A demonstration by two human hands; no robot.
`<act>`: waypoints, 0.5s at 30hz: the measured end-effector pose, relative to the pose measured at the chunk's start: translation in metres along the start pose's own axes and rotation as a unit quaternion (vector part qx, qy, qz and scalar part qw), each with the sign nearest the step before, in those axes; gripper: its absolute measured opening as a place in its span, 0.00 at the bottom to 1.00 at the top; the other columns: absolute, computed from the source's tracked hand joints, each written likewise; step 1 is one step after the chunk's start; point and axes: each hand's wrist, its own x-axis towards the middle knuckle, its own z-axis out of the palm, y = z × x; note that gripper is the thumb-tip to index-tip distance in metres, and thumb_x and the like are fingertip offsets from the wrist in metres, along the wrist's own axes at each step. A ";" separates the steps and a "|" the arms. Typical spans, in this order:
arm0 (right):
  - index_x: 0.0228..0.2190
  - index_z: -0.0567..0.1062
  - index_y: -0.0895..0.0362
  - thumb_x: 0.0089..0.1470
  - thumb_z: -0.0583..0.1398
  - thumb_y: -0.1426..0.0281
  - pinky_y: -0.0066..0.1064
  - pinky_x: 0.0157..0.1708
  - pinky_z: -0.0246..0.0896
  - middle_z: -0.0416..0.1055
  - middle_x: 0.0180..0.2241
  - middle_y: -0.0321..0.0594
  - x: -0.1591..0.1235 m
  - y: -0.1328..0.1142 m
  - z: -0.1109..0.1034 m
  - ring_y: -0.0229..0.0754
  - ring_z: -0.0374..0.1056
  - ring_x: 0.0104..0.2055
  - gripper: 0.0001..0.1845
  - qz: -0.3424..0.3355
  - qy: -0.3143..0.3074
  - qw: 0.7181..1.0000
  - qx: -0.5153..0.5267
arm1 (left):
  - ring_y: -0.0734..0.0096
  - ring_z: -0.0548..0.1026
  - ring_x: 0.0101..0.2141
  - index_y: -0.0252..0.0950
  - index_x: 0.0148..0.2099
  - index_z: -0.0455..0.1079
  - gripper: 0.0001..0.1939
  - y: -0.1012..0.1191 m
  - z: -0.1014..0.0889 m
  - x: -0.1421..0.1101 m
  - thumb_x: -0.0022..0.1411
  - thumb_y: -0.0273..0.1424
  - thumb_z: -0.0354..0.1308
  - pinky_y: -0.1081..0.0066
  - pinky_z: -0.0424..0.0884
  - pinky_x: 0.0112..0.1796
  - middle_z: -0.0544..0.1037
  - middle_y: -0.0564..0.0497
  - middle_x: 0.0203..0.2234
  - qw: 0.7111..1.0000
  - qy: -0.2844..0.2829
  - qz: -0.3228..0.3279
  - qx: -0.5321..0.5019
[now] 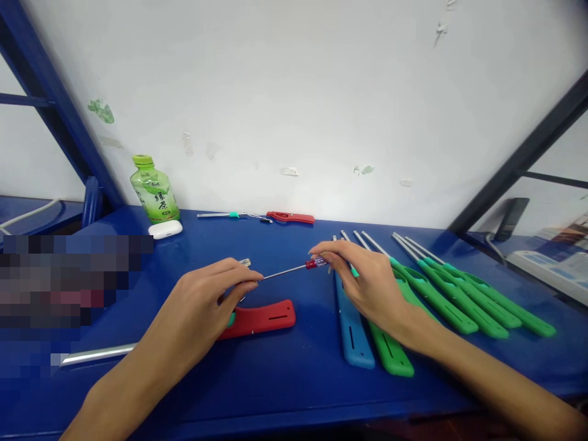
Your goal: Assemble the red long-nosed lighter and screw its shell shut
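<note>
A screwdriver [287, 270] with a thin metal shaft and a red and clear handle spans the space between my hands, nearly level. My right hand [361, 275] is closed around its handle. At the other end, my left hand [215, 291] pinches the tip of the shaft; whether a small part is also in those fingers is hidden. Below the left hand lies a red long-necked lighter [271, 318], its silver tube [98, 353] pointing left. The left hand covers its middle. A small clear part [245, 262] shows just behind the left fingers.
Beside and under my right hand lie a blue lighter [356, 337] and several green lighters [452, 306]. A red lighter shell [291, 217] and a metal tube [215, 215] lie by the wall. A green tea bottle [156, 190] and white case [165, 229] stand at the back left.
</note>
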 end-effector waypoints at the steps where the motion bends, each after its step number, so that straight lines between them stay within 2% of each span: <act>1: 0.50 0.77 0.50 0.72 0.58 0.77 0.30 0.44 0.72 0.83 0.44 0.34 0.000 0.000 0.000 0.38 0.79 0.43 0.12 0.000 0.000 1.000 0.002 | 0.73 0.83 0.35 0.45 0.43 0.80 0.11 0.000 0.000 0.000 0.73 0.31 0.55 0.75 0.73 0.35 0.84 0.57 0.37 1.000 -0.001 -0.001 0.002; 15: 0.51 0.77 0.51 0.72 0.58 0.76 0.31 0.45 0.72 0.82 0.44 0.35 -0.001 -0.002 0.000 0.38 0.79 0.43 0.12 -0.002 0.006 1.000 0.012 | 0.73 0.82 0.34 0.43 0.42 0.80 0.12 0.000 0.001 0.000 0.73 0.32 0.55 0.75 0.72 0.32 0.85 0.56 0.37 1.000 -0.006 -0.011 0.005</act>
